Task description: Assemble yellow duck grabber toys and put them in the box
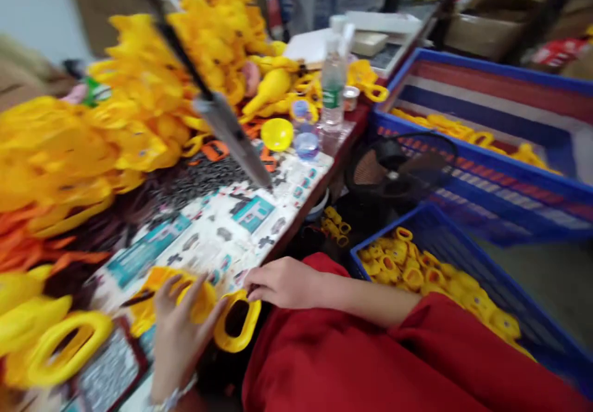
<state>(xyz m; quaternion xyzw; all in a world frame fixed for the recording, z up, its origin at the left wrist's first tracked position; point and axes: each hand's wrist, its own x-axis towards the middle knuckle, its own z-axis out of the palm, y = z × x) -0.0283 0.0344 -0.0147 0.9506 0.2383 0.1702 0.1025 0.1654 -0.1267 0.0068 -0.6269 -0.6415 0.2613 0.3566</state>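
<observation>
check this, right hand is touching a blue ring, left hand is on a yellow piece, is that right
No: the ring under the right hand is yellow, not blue, as the head view shows. The left hand is on a yellow piece.

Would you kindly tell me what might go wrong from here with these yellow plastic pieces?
The yellow plastic oval ring under the right hand seems to overhang the table edge, so it might slip off. The upright clear plastic water bottle stands beside the heaped yellow plastic parts, so a knock could wet them. A blurred steel blade angles over the table, and could perhaps nick the left hand if it reaches there.
</observation>
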